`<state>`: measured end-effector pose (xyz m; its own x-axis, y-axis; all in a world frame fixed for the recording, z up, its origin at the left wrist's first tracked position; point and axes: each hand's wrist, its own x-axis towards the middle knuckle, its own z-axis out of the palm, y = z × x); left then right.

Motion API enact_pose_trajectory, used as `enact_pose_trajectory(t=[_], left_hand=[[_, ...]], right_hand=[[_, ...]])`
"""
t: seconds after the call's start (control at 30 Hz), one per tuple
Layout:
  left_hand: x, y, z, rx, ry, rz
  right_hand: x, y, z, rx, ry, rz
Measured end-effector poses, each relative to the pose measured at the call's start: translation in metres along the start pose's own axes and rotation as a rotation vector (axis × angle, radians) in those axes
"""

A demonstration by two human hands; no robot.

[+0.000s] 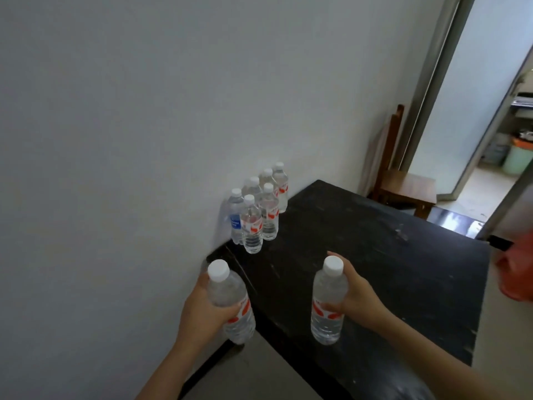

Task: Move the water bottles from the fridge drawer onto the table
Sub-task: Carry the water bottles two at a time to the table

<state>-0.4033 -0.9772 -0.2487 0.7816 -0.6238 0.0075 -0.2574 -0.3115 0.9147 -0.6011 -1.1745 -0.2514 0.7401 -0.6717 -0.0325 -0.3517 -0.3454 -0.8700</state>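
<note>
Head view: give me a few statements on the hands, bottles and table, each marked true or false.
1. The left hand grips the left bottle, and the right hand grips the right bottle. True.
2. The table bottles lie on their sides. False: they stand upright by the wall.
3. A blue-label bottle stands among them. True.
4. The table is white. False: it is black.
5. The held bottles are uncapped. False: both carry white caps.
</note>
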Motion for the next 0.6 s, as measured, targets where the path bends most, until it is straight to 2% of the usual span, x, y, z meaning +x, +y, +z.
enact_pose_trajectory(t=[0.3,0.6], left_hand=[[0.143,0.0,0.094,0.078,-0.246,-0.023],[0.271,0.035,0.178,0.1,-0.266,0.122]], right_hand=[[0.078,0.039,-0.019,-0.026,0.181,0.149],[0.172,0.069,-0.036,-0.124,0.396,0.355]])
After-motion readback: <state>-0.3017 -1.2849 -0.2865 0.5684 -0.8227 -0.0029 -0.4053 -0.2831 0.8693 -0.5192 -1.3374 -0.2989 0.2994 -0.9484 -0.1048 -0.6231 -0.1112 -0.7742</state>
